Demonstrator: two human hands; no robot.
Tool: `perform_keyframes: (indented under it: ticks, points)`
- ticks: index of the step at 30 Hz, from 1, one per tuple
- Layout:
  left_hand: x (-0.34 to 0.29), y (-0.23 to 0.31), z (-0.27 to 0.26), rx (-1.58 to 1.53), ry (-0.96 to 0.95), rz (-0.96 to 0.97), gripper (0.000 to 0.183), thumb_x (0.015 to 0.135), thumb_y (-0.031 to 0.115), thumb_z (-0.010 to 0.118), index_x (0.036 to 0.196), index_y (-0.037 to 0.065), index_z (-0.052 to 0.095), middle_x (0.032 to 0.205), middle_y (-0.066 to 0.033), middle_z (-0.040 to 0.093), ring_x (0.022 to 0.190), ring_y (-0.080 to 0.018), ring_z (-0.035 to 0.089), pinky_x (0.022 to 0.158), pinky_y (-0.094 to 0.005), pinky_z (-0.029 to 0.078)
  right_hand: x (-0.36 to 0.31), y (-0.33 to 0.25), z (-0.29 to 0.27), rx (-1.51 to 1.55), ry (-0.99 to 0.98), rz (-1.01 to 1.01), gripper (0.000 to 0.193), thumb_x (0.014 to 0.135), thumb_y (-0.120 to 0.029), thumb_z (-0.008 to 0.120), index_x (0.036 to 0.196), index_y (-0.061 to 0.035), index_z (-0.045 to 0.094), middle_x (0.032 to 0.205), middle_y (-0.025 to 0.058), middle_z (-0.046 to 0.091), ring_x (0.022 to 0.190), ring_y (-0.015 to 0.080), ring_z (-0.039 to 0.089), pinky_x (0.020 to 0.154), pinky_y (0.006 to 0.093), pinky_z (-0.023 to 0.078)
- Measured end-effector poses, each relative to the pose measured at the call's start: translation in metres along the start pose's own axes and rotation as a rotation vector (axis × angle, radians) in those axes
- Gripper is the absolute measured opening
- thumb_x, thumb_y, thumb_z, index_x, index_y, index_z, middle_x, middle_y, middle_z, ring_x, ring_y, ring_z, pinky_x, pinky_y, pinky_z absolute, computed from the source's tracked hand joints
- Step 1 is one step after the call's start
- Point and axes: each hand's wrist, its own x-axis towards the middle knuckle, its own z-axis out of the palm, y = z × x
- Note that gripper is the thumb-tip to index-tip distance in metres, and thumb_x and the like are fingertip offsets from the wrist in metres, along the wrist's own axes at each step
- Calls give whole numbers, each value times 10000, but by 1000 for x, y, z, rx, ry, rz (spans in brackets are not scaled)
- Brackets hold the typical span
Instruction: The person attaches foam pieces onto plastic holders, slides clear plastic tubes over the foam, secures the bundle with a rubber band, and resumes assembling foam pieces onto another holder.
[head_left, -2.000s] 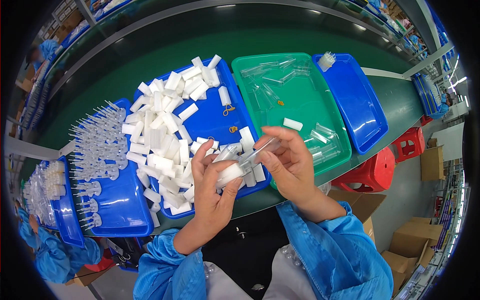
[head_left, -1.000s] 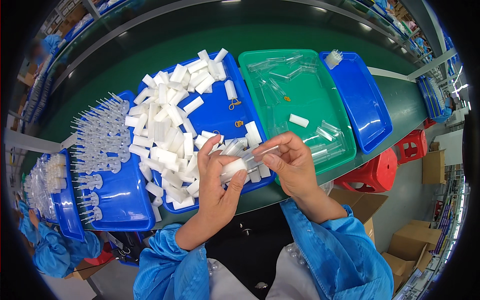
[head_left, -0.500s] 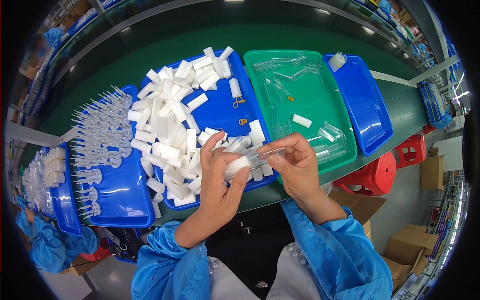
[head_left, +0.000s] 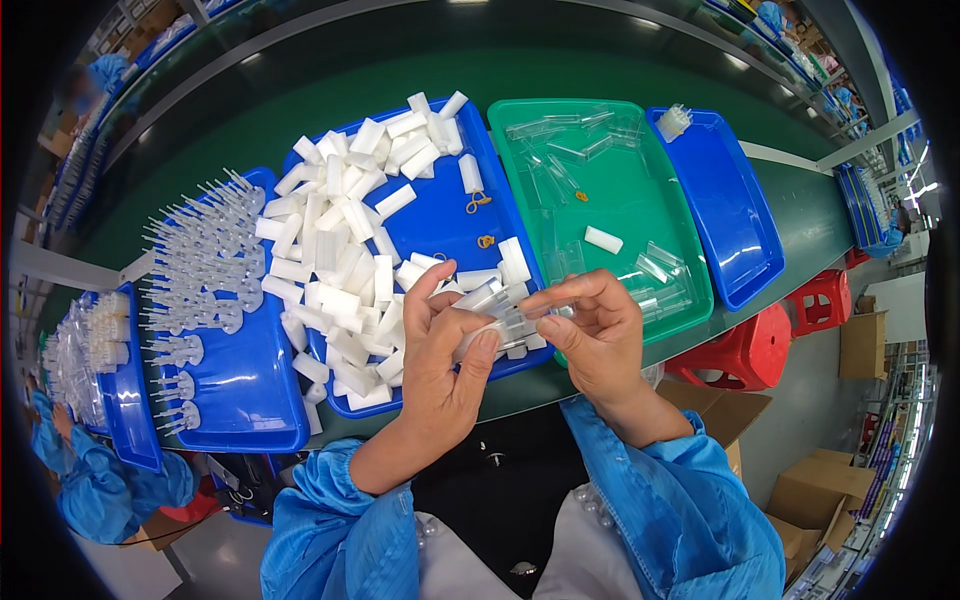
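Pinching a clear plastic piece [head_left: 563, 310] between thumb and fingers, the right hand [head_left: 600, 335] keeps a narrow grip beside the left hand [head_left: 445, 365], which is closed around a white plastic block [head_left: 472, 338] with more clear plastic at its end. Both hands are over the near edge of a large blue plastic tray [head_left: 440, 225]; fingers hide how the parts meet, so whether they are fully joined cannot be told.

Judging by the supplies, the work is far from finished. A heap of loose white blocks [head_left: 345, 245] fills much of the large tray, alongside a few yellow-brown bands [head_left: 478, 203]. In the green plastic tray [head_left: 620, 205] to the right, thin clear strips [head_left: 665, 300] lie scattered around one white block [head_left: 603, 240]. Only one pale pronged cluster [head_left: 675, 122] sits in the far-right blue tray [head_left: 735, 235], perhaps a completed piece. On the left, many whitish spiked parts [head_left: 205, 270] stand in another blue tray [head_left: 235, 395], apparently untouched.

No brand, label or writing can be read on the parts or trays; the brown cardboard boxes [head_left: 825, 490] show nothing legible either.
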Motion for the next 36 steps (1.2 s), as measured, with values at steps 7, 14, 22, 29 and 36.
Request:
perform_keyframes:
  ticks: [7, 14, 22, 29, 36]
  points:
    - [-1, 1, 1, 43, -52, -6, 142, 868, 128, 552, 966, 26, 540, 1324, -202, 264, 982, -270, 442, 871, -376, 366, 7, -7, -4, -17, 5, 139, 228, 789, -13, 663, 982, -2, 541, 929, 116, 640, 914, 155, 602, 797, 269, 474]
    - [-1, 3, 2, 180, -89, 71, 213, 835, 82, 575, 1023, 17, 500, 1346, -215, 218, 976, -301, 457, 888, -402, 364, 13, -13, -11, -77, -30, 164, 227, 794, -46, 670, 979, -8, 545, 923, 101, 641, 904, 148, 600, 773, 260, 475]
    - [-2, 0, 3, 173, -120, 32, 223, 837, 58, 560, 1038, 11, 475, 1350, -228, 211, 1044, -329, 424, 911, -410, 348, 16, -29, -12, -456, -137, 163, 197, 756, -46, 701, 892, -20, 560, 884, 120, 645, 885, 163, 600, 788, 291, 463]
    - [-3, 0, 3, 56, -152, -6, 312, 811, 39, 530, 1100, -2, 422, 1379, -266, 147, 1218, -390, 298, 988, -448, 274, 14, -24, -12, -363, -108, 159, 207, 742, -56, 717, 886, -26, 573, 890, 98, 649, 883, 159, 594, 822, 308, 446]
    - [-5, 0, 7, -203, -18, 97, 536, 664, -19, 480, 1186, 3, 358, 1411, -308, 43, 1321, -426, 113, 1043, -460, 168, 7, -19, -4, -297, -121, 127, 172, 746, -76, 714, 879, -32, 613, 886, 74, 639, 1002, 159, 552, 838, 281, 438]
